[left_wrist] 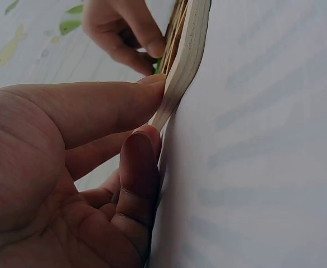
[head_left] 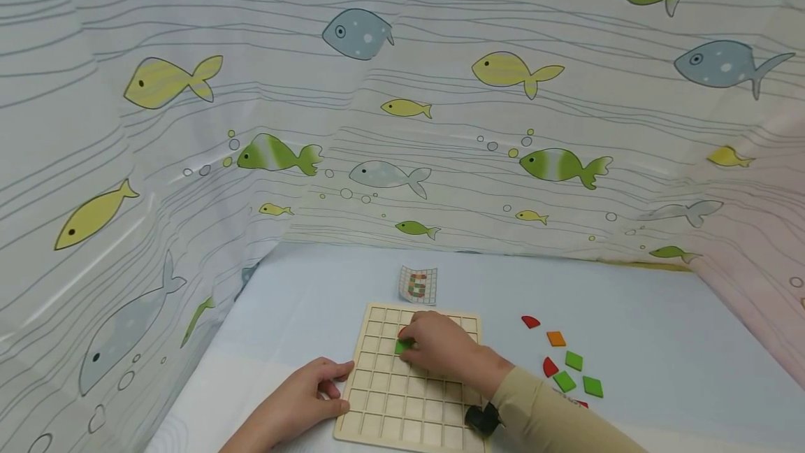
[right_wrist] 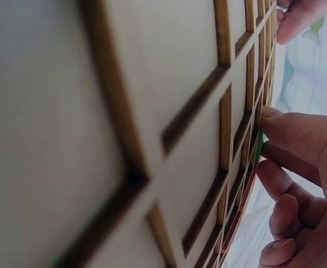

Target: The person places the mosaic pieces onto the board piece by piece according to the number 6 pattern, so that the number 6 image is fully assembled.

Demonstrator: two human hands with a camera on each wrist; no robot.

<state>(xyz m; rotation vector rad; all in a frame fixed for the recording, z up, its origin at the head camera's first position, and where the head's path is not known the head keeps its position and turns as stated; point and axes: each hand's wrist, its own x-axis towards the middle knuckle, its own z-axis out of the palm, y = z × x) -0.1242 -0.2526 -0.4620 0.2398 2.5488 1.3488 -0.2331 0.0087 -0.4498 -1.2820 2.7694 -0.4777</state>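
Observation:
A pale wooden grid board (head_left: 383,404) lies on the table. My left hand (head_left: 302,397) holds its left edge; the left wrist view shows the thumb and a finger against the board's rim (left_wrist: 188,61). Over the board's upper part, my right hand (head_left: 443,344) pinches a green tile (head_left: 402,347) at a grid cell. That green tile (right_wrist: 259,147) appears edge-on between the fingertips in the right wrist view. Just beyond it a red piece (head_left: 402,332) shows partly, the rest hidden by the hand. Further red pieces (right_wrist: 230,231) sit in cells there.
Right of the board lie several loose tiles: green squares (head_left: 592,386), an orange square (head_left: 556,338) and red quarter-rounds (head_left: 530,321). A small printed pattern card (head_left: 430,292) rests behind the board. Fish-patterned sheets (head_left: 440,159) enclose the table. A black device (head_left: 481,419) sits under the right wrist.

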